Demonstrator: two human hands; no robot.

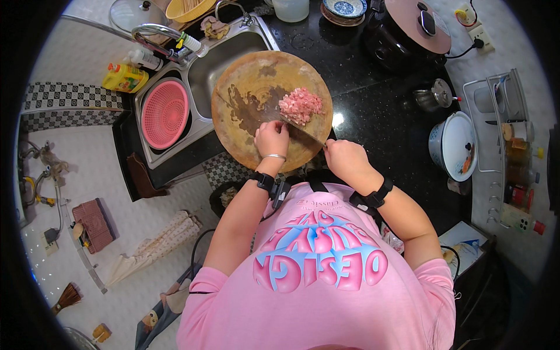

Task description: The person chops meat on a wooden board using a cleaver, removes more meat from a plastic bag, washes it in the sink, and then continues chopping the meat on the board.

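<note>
A round wooden chopping board (245, 78) lies before me, partly over the sink, with dark wet patches on it. On its right side sits a small heap of chopped raw pink meat (301, 105). My right hand (348, 159) grips a knife at the board's near right edge; its handle is hidden in the fist. The knife's dark blade (304, 134) slants up and left across the board, just below the meat. My left hand (272, 140) is over the board with fingers curled at the blade's far end. Whether its fingertips pinch anything is hidden.
Left of the board are a steel sink (210, 65) with a faucet (192, 46), a pink colander (165, 113) and a yellow bottle (126, 78). To the right, on the black countertop (376, 113), stand an electric cooker (393, 48), a metal pot (433, 94) and a lidded enamel basin (455, 144).
</note>
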